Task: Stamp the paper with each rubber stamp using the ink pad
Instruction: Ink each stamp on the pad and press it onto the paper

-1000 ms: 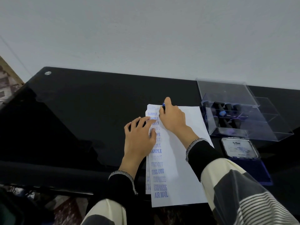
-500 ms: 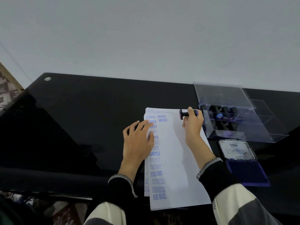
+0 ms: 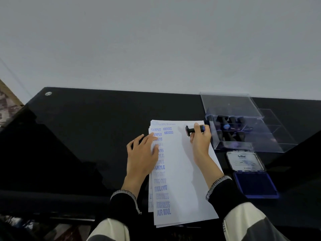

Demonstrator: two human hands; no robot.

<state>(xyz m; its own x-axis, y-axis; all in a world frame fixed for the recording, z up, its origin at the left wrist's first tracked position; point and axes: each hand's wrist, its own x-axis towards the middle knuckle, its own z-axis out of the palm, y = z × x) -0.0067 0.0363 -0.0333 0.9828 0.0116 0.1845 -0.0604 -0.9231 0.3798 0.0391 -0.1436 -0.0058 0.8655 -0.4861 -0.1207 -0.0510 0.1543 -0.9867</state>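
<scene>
White paper [image 3: 184, 171] lies on the black table, with blue stamp prints down its left side and two "AMENDED" prints near the top. My left hand [image 3: 141, 157] rests flat on the paper's left edge, fingers spread. A black rubber stamp [image 3: 192, 130] with a blue end is held sideways in my right hand [image 3: 200, 139], lifted above the paper's top right corner, its stamping face pointing left. The open blue ink pad [image 3: 255, 185] sits to the right of the paper, its lid [image 3: 245, 161] folded back.
A clear plastic box [image 3: 243, 134] with several more black stamps stands open at the right rear, just beyond my right hand. The black glass table [image 3: 86, 136] ends at a white wall behind. The near table edge runs under my forearms.
My right hand lifted the stamp off the paper's top left and carried it right, toward the stamp box. Two AMENDED prints are now uncovered. The left hand stayed put.
</scene>
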